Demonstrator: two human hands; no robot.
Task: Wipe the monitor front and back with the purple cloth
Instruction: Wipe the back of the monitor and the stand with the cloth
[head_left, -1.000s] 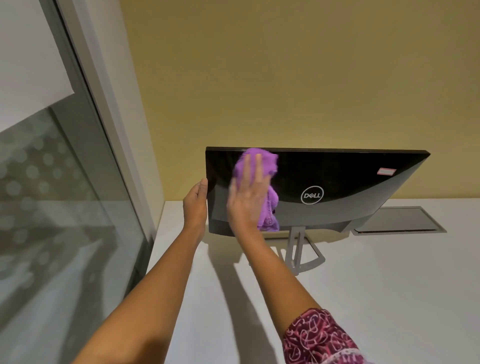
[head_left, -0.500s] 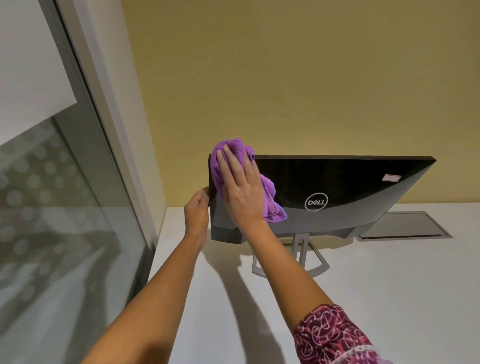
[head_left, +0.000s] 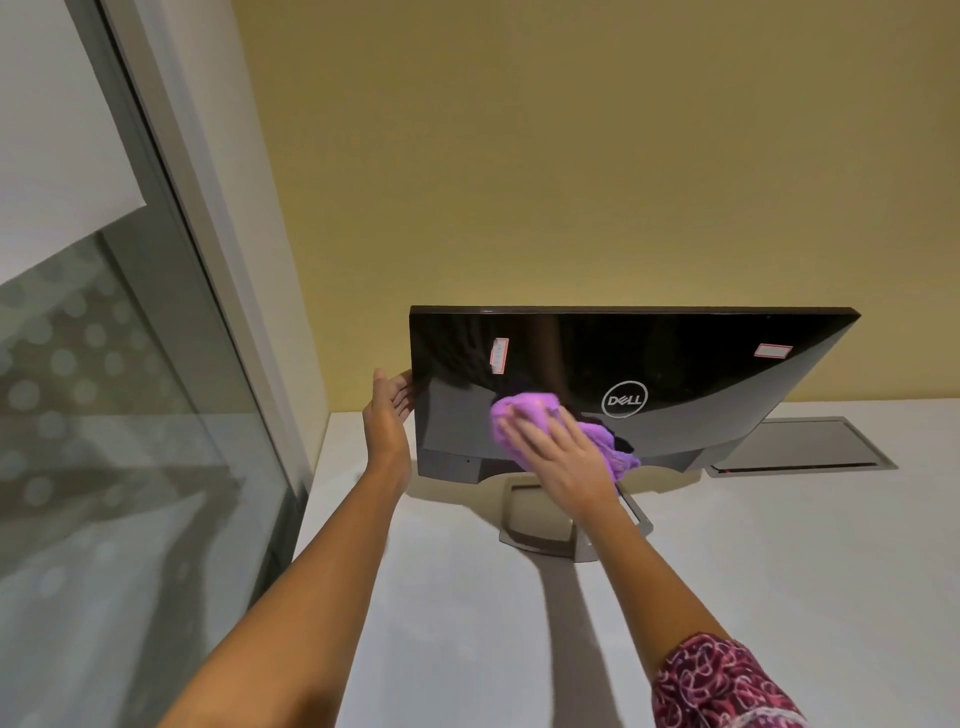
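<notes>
Wiping monitor (head_left: 701, 364) back: R hand (head_left: 561, 457), grip flat, is pressing purple cloth (head_left: 524, 408) at logo's (head_left: 624, 400) 8 o'clock; L hand (head_left: 387, 415), grip wide, steadying edge. Next prob. sweeping toward 3 o'clock.

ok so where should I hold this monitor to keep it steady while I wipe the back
Probably the left side edge of the monitor, coming from the left, where the left hand rests. The panel is thin there, so a grip can close round it, and it sits clear of the right hand pressing the purple cloth lower on the back.
</notes>
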